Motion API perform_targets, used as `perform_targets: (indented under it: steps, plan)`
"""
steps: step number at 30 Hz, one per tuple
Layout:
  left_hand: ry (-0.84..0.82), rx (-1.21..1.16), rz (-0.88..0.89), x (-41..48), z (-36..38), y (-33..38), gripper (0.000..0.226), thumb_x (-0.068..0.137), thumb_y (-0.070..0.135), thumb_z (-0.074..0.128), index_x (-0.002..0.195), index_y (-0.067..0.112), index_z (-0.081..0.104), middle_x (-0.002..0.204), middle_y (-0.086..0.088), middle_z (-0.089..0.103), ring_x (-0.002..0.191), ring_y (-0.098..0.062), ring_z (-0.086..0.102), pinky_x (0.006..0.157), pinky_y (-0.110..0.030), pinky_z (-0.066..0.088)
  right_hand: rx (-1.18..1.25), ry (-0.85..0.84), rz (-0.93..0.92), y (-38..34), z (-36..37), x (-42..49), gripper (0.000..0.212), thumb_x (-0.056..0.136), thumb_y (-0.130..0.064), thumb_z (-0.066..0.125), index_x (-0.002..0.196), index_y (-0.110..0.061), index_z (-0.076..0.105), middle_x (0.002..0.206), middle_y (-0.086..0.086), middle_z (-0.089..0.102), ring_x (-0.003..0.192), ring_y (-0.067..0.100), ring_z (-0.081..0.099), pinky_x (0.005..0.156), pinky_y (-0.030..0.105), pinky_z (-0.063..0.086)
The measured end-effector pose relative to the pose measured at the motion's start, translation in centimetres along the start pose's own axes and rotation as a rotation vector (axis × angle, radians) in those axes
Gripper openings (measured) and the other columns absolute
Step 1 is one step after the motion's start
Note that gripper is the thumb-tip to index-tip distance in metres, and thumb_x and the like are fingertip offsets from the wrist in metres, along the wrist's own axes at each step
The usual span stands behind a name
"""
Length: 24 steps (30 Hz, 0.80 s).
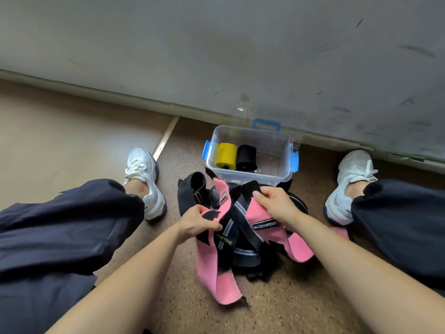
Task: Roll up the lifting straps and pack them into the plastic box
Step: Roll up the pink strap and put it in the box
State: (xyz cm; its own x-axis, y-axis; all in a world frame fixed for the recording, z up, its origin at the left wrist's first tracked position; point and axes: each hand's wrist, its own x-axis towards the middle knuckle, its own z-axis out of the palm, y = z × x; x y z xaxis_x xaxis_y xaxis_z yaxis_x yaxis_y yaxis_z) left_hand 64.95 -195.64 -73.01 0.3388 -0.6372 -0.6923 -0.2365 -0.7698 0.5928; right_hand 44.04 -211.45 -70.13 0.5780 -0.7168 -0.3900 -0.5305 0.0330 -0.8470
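A clear plastic box (pixel 277 141) with blue latches stands open on the floor by the wall. Inside it lie a rolled yellow strap (pixel 226 155) and a rolled black strap (pixel 246 154), side by side at the left. In front of the box is a tangled pile of pink and black lifting straps (pixel 238 237). My left hand (pixel 196 221) grips a pink strap (pixel 208 259) that hangs down to the floor. My right hand (pixel 275 204) pinches another pink strap (pixel 298 247) with a black label, near its top end.
I sit on a speckled brown floor with legs spread; white sneakers (pixel 147 182) (pixel 349 186) flank the pile. A scuffed grey wall (pixel 240 56) rises just behind the box. A beige floor panel (pixel 72 131) lies to the left.
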Motion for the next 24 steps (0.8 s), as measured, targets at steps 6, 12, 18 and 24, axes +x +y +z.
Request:
perform_targets:
  steps: [6, 12, 18, 24]
  plan:
    - [-0.019, 0.374, 0.284, -4.4, -4.8, 6.5, 0.074, 0.055, 0.035, 0.088, 0.121, 0.024, 0.055, 0.11, 0.004, 0.066, 0.1, -0.015, 0.066, 0.088, -0.04, 0.059, 0.008, 0.046, -0.019, -1.9, -4.4, 0.3, 0.022, 0.099, -0.023, 0.064, 0.085, -0.008, 0.071, 0.072, 0.001, 0.06, 0.067, 0.012, 0.05, 0.066, 0.03, 0.038]
    - [-0.042, 0.665, 0.56, -8.7, -8.2, 12.6, 0.082, 0.063, 0.035, 0.092, 0.134, 0.026, 0.051, 0.118, 0.01, 0.06, 0.103, -0.01, 0.058, 0.084, -0.019, 0.048, -0.132, -0.147, -0.161, -8.5, -10.2, -1.4, 0.043, 0.1, -0.024, 0.063, 0.067, -0.005, 0.044, 0.064, 0.001, 0.037, 0.06, 0.01, 0.034, 0.062, 0.03, 0.029]
    - [0.011, 0.8, 0.893, -12.5, -9.2, 17.5, 0.081, 0.062, 0.041, 0.086, 0.135, 0.034, 0.05, 0.117, 0.02, 0.053, 0.107, -0.005, 0.054, 0.088, -0.027, 0.049, -0.055, -0.527, -0.221, -17.2, -13.5, -4.8, 0.028, 0.104, -0.019, 0.056, 0.08, -0.006, 0.063, 0.074, 0.0, 0.062, 0.068, 0.007, 0.058, 0.068, 0.024, 0.051]
    - [0.014, 0.534, 1.12, -14.5, -10.1, 21.2, 0.078, 0.065, 0.019, 0.093, 0.134, 0.027, 0.057, 0.117, 0.018, 0.058, 0.116, -0.007, 0.059, 0.097, -0.023, 0.047, 0.145, -0.733, -0.161, -18.6, -14.0, -4.9, 0.029, 0.101, -0.025, 0.058, 0.117, -0.002, 0.065, 0.104, 0.013, 0.067, 0.088, 0.019, 0.066, 0.088, 0.037, 0.053]
